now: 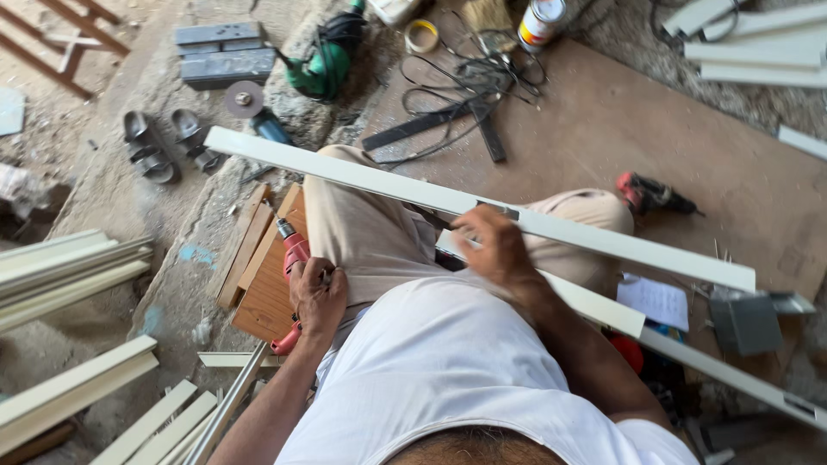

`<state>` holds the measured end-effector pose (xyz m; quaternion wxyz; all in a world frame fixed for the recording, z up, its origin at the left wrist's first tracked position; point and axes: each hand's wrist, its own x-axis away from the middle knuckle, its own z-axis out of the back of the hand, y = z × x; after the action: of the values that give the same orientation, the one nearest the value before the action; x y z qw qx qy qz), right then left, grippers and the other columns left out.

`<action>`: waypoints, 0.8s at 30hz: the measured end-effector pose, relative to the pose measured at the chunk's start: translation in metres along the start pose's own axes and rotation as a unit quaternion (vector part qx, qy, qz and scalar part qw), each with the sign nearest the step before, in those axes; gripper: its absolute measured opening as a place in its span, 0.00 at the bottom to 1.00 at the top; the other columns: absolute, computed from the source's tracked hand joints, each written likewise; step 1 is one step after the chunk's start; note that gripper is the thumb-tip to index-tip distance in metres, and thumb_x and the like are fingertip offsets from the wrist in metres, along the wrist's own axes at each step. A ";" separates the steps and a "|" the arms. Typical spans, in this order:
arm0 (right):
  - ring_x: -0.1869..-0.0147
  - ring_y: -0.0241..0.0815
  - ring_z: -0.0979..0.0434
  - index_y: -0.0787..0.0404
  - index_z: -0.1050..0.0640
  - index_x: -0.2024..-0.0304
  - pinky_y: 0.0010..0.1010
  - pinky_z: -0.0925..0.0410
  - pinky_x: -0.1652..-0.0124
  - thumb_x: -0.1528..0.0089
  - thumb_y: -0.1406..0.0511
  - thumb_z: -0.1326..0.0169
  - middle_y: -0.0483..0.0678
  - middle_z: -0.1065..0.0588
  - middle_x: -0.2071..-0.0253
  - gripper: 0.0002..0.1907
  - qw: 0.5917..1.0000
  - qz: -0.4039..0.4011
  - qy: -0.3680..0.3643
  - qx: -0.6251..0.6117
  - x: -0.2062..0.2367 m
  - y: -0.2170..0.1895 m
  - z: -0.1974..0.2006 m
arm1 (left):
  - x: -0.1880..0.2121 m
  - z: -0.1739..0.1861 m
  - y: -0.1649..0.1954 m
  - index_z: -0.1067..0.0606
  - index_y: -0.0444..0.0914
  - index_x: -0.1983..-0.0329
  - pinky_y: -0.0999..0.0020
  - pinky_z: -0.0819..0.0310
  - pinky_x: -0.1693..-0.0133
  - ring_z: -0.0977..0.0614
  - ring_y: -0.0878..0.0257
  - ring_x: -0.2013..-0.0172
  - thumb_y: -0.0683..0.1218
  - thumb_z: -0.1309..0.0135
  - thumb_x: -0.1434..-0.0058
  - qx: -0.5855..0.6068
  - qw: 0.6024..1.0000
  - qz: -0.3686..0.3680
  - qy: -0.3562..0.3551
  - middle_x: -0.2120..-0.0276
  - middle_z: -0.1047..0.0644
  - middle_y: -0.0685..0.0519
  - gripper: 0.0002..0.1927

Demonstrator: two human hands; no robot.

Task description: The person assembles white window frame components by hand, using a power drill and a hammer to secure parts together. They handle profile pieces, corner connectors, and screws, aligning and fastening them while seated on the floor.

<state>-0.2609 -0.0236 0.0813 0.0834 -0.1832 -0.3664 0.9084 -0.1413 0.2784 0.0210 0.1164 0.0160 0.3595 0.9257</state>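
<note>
I sit with a long cream-white profile strip [362, 176] lying across my knees, running from upper left to lower right. My right hand [493, 245] rests on the strip near its middle, fingers curled over its edge beside a small dark piece. My left hand [317, 294] grips a red power drill [293, 254] at my left thigh, its bit pointing up toward the strip. A wooden board [267, 297] lies under the drill. A second white strip [594, 303] lies lower, under my right forearm.
Stacks of white strips [69, 267] lie at the left and bottom left. Sandals [164, 142], a grinder disc [244, 99], a green tool [323, 65], tangled cables [469, 77], a can [540, 21] and another red drill [650, 194] lie on the floor and brown board [689, 129].
</note>
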 end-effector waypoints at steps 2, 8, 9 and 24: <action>0.59 0.46 0.17 0.60 0.20 0.61 0.36 0.26 0.58 0.40 0.63 0.39 0.50 0.20 0.62 0.09 0.990 0.004 -0.116 -0.076 -0.015 -0.007 -0.030 | -0.002 0.000 -0.001 0.24 0.41 0.63 0.52 0.29 0.58 0.23 0.50 0.61 0.44 0.39 0.43 0.008 1.000 0.002 -0.002 0.66 0.27 0.49 0.07; 0.55 0.48 0.20 0.58 0.20 0.60 0.41 0.28 0.52 0.40 0.57 0.38 0.49 0.21 0.61 0.13 0.931 0.130 -0.340 -0.029 -0.051 -0.029 -0.101 | -0.010 0.001 0.000 0.22 0.40 0.63 0.52 0.27 0.57 0.21 0.49 0.60 0.43 0.38 0.43 0.006 0.999 -0.033 0.001 0.64 0.25 0.48 0.06; 0.54 0.49 0.21 0.57 0.20 0.60 0.42 0.29 0.50 0.40 0.57 0.38 0.48 0.21 0.60 0.12 0.931 0.161 -0.327 -0.026 -0.053 -0.032 -0.107 | -0.012 0.002 0.001 0.23 0.40 0.63 0.53 0.26 0.58 0.21 0.49 0.60 0.42 0.38 0.43 0.009 0.999 -0.051 0.008 0.63 0.25 0.48 0.06; 0.52 0.61 0.25 0.55 0.22 0.57 0.63 0.33 0.51 0.39 0.58 0.49 0.61 0.27 0.53 0.12 0.981 0.100 0.019 0.165 0.015 0.103 -0.155 | 0.001 -0.013 -0.026 0.27 0.33 0.47 0.74 0.29 0.61 0.26 0.67 0.63 0.36 0.40 0.35 0.221 0.968 -0.100 -0.064 0.57 0.26 0.52 0.15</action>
<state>-0.2152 0.0054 -0.0971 0.0284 -0.2202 -0.1892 0.9565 -0.1380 0.2883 -0.0059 0.2245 0.0644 0.5469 0.8039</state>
